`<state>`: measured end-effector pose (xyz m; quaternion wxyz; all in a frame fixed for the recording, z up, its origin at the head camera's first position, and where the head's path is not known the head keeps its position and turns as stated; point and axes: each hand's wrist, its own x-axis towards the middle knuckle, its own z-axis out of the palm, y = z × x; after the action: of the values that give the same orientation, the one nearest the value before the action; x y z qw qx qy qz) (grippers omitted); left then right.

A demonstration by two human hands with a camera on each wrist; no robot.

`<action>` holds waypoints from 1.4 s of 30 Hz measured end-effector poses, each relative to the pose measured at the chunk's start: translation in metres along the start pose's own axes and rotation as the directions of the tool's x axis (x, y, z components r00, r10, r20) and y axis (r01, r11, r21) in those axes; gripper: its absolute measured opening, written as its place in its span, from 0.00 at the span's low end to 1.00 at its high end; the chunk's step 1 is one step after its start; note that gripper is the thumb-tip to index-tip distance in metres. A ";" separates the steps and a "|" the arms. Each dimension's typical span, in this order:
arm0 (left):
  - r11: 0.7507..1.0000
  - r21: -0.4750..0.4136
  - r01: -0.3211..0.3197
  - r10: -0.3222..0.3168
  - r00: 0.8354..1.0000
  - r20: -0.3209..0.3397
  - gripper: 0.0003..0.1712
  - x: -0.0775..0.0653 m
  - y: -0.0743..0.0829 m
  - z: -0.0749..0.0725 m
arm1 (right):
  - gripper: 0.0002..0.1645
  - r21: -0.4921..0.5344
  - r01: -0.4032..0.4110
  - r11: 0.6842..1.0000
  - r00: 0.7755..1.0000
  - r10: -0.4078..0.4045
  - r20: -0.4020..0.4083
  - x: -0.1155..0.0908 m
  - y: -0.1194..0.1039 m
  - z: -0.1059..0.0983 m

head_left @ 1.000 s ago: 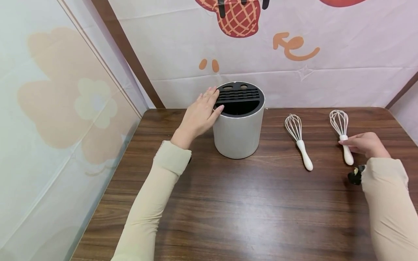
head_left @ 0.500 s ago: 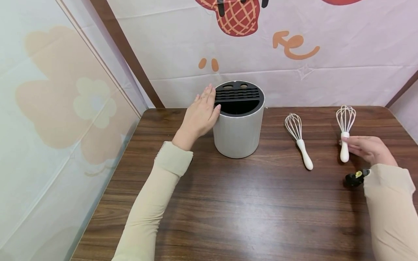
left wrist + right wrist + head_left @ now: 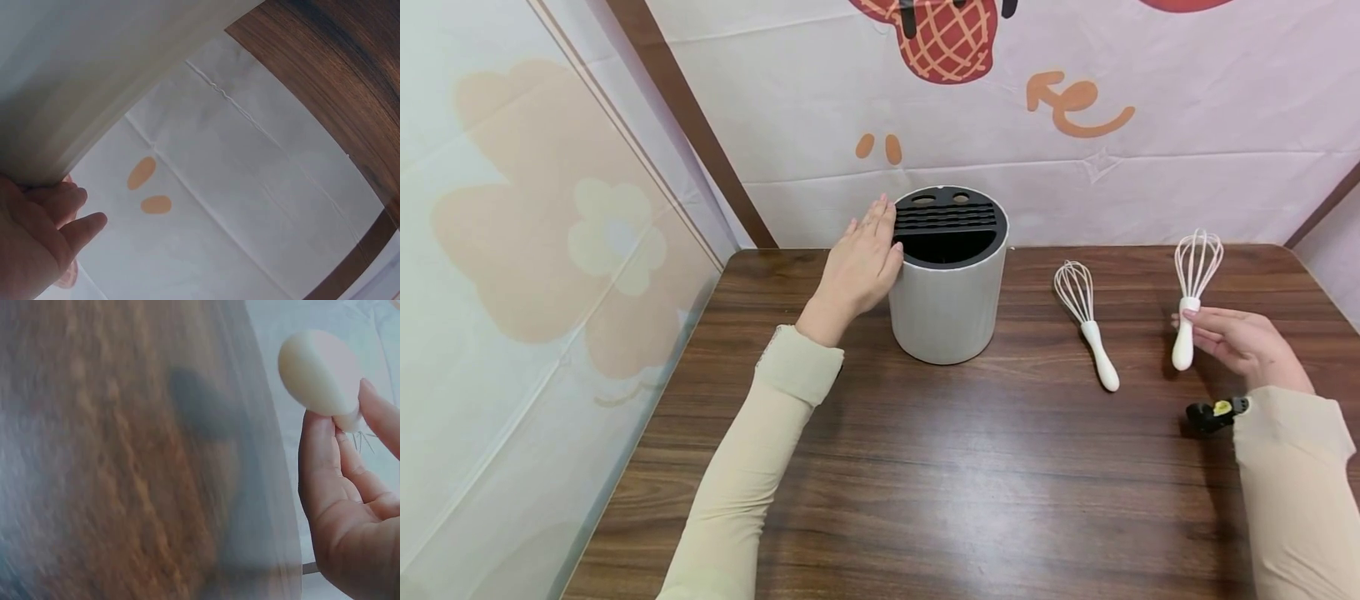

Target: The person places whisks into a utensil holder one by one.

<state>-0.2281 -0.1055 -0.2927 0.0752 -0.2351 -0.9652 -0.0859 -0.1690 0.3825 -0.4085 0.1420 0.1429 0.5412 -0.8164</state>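
Observation:
My left hand (image 3: 859, 271) rests with straight fingers against the upper left side of a white round utensil holder (image 3: 946, 317), which has a black slotted top. In the left wrist view the fingers (image 3: 62, 209) touch the holder's pale wall (image 3: 81, 94). At the right, my right hand (image 3: 1247, 342) pinches a white whisk (image 3: 1186, 329) by its handle, wires pointing up and away. The handle's rounded end (image 3: 319, 372) faces the right wrist camera, held between thumb and fingers. A second white whisk (image 3: 1093, 333) lies on the table between the holder and my right hand.
The brown wood-grain table (image 3: 970, 467) reaches back to a white printed cloth (image 3: 1045, 200). Another pale cloth with a flower print (image 3: 550, 217) hangs along the left side. A small black device (image 3: 1213, 414) sits at my right wrist.
The right hand has raised its whisk off the table and tilted it, the handle end swinging left. My left hand has shifted very slightly left at the holder; the other whisk stays put.

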 end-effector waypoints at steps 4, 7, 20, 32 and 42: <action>1.000 -0.006 0.006 -0.006 1.000 0.000 0.34 0.000 0.000 0.000 | 0.16 0.121 0.015 0.993 0.997 -0.025 0.079 -0.001 0.001 0.000; 1.000 -0.007 0.008 -0.008 1.000 0.001 0.34 0.000 0.000 0.001 | 0.17 0.141 0.025 0.990 0.992 -0.042 0.118 -0.001 0.002 0.001; 1.000 0.000 0.007 -0.007 1.000 0.005 0.34 0.000 0.000 0.000 | 0.18 0.285 0.021 0.958 0.980 -0.077 0.185 0.002 0.004 0.004; 1.000 -0.005 -0.002 0.002 1.000 0.000 0.34 0.000 0.000 0.000 | 0.24 0.456 -0.070 0.887 0.921 -0.118 0.371 0.006 0.007 0.001; 1.000 -0.007 -0.020 0.020 1.000 -0.020 0.34 0.002 -0.002 0.003 | 0.30 0.590 -0.203 0.782 0.839 -0.172 0.517 0.013 0.011 -0.001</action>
<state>-0.2308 -0.1055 -0.2955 0.0849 -0.2442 -0.9617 -0.0911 -0.1769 0.3784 -0.4237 0.2414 -0.0517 0.1760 -0.9529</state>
